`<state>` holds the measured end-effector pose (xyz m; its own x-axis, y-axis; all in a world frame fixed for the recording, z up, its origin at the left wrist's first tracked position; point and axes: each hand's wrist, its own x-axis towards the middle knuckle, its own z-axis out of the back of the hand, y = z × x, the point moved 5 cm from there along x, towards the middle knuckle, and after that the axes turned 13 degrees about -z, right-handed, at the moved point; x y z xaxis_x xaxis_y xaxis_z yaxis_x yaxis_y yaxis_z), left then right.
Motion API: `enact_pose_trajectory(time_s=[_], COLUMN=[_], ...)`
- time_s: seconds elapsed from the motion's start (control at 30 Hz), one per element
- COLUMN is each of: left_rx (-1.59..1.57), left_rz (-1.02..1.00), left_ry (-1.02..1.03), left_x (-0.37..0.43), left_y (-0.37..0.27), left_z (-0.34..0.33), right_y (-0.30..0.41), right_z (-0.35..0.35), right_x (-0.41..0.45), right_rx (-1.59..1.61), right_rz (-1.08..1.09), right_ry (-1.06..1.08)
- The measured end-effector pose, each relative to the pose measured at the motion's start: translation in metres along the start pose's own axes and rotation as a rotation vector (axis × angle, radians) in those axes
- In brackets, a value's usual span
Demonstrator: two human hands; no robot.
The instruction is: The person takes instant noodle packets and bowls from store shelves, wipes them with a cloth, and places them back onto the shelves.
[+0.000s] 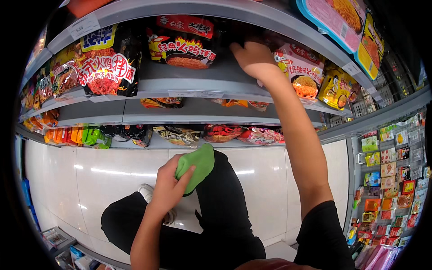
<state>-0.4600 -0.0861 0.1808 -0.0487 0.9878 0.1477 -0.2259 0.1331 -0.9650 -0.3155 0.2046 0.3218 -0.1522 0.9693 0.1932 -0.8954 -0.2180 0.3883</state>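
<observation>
My left hand grips a folded green cloth above my bent knee, in front of the lower shelves. Deep in the upper shelf reaches my right hand, its fingertips lost in the dark at the back. Whether those fingers hold anything cannot be seen. Just right of that hand stands a pink instant-noodle pack, partly behind my wrist. To its left, across a bare stretch of shelf, is a black and red instant-noodle pack. A larger black noodle pack stands farther left.
A shelf lip runs above my right hand, with boxed noodles at its right. Lower shelves carry more noodle packs. Snack packets hang on a wire rack at the right. Pale floor tiles lie below.
</observation>
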Motion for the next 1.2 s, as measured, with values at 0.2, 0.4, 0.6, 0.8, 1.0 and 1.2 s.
enact_pose_trajectory(time_s=[0.2, 0.4, 0.6, 0.8, 1.0, 1.2], left_rx=[0.009, 0.019, 0.061, 0.062, 0.061, 0.106], left_rz=[-0.065, -0.092, -0.114, -0.118, -0.056, -0.066], left_ry=[0.002, 0.002, -0.011, 0.015, 0.025, 0.033], left_x=[0.003, 0.003, -0.002, 0.000, -0.008, -0.007], left_y=[-0.006, -0.010, -0.006, -0.005, -0.007, -0.001], left_z=[0.000, 0.002, 0.004, -0.001, 0.007, 0.000], right_y=[-0.016, -0.044, -0.036, -0.056, -0.040, -0.066], right_z=[0.005, 0.009, 0.011, 0.013, 0.003, -0.010], right_x=[0.005, 0.031, 0.038, 0.052, 0.057, 0.077], right_rx=[0.006, 0.022, -0.086, -0.053, 0.115, 0.100], right_rz=[-0.002, 0.223, 0.182, 0.160, 0.089, 0.203], right_ry=[-0.007, -0.275, -0.414, -0.548, -0.498, -0.566])
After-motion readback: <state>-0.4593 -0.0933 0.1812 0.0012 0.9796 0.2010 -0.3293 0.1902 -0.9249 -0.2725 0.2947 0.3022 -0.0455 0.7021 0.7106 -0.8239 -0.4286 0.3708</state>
